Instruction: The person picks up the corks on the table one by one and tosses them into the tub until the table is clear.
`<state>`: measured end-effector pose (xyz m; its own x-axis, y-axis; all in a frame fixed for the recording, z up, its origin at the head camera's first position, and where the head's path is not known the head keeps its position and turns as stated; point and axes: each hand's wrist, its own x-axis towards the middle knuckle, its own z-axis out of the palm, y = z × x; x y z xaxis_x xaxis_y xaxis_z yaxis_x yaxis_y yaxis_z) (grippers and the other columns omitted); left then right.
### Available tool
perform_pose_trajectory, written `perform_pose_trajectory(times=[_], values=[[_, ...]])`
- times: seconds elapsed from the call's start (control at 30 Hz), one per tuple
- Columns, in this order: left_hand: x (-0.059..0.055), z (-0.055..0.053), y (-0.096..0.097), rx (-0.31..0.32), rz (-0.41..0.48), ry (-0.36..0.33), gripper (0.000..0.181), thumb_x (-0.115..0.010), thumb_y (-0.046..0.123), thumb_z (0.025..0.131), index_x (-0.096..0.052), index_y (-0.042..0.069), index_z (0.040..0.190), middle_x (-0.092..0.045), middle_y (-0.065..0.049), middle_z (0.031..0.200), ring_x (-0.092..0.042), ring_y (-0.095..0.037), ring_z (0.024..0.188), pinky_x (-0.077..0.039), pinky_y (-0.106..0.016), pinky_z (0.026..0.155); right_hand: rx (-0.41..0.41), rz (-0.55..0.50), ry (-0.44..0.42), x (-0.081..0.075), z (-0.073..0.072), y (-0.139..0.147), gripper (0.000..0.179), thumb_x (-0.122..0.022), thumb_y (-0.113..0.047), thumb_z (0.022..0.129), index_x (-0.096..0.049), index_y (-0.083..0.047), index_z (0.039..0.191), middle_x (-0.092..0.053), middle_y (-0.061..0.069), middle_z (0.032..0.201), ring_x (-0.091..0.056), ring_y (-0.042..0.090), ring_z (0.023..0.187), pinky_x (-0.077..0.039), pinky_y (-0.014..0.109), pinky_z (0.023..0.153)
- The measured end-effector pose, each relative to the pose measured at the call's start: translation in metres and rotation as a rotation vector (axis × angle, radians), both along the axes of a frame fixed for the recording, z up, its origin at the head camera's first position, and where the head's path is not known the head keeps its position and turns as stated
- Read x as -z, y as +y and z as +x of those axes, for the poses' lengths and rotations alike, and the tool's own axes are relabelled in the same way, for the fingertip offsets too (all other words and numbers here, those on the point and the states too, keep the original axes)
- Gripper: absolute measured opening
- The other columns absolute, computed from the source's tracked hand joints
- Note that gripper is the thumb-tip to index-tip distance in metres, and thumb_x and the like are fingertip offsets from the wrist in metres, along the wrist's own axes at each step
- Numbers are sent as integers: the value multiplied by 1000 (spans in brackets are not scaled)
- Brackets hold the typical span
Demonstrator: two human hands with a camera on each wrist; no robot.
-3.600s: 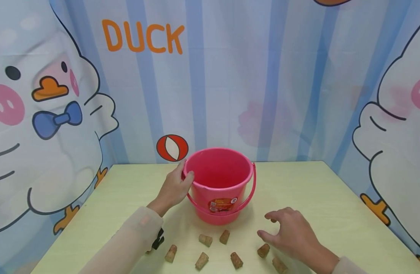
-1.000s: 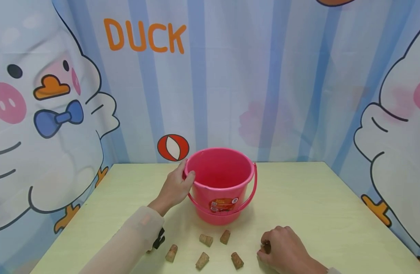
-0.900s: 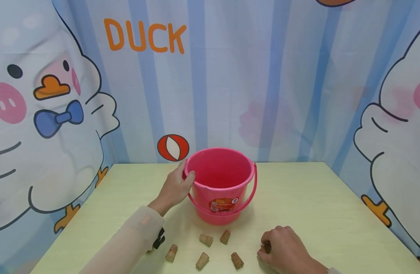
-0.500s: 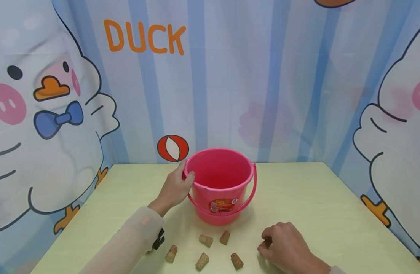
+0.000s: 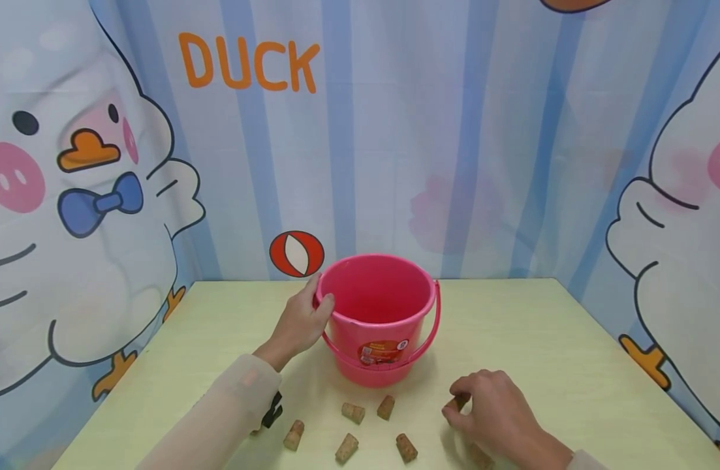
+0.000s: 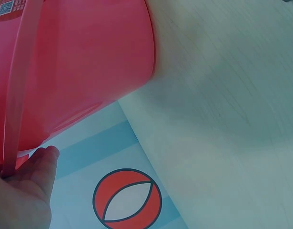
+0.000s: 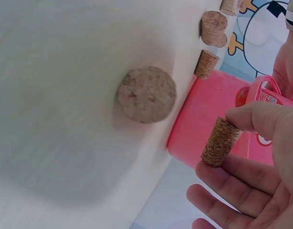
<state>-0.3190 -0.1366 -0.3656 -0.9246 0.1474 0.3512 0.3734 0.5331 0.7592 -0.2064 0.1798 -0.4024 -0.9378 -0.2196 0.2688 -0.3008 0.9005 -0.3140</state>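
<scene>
My left hand grips the rim of a pink bucket at its left side, thumb over the edge. The bucket stands upright, its handle hanging down at the front. My right hand pinches a cork between thumb and fingertips, above the table. Below that hand lies another cork, mostly covered in the head view; the right wrist view shows a cork's round end close to the camera. Several more corks lie scattered in front of the bucket. The bucket's floor is hidden.
The pale yellow table ends at a printed curtain with ducks on it. A black band shows below my left sleeve, and something small beside it is mostly hidden.
Since the oldest frame my right hand has taken hold of a cork near the right. Over the last second it has risen slightly with it, uncovering another cork. My left hand stays on the bucket.
</scene>
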Motion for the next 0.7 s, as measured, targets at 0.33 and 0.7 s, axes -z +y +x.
perform_pose_trajectory(times=[0.33,0.7], values=[[-1,1,0,-3,-2,-4,63,-53,27,103,-31,12,160,-58,-9,141,-58,-27,117,-61,-44,87,5,-47,37,-12,-2,-1,10,-87,-25,78,-80,-19,82,-66,-19,70,-59,10,74,-53,37,74],[-1,1,-1,3,-6,-6,65,-53,29,103,-30,13,161,-56,-9,143,-57,-27,120,-60,-45,88,-21,-69,174,-21,-2,1,10,-86,-25,79,-80,-20,86,-65,-23,72,-65,14,85,-55,44,85]])
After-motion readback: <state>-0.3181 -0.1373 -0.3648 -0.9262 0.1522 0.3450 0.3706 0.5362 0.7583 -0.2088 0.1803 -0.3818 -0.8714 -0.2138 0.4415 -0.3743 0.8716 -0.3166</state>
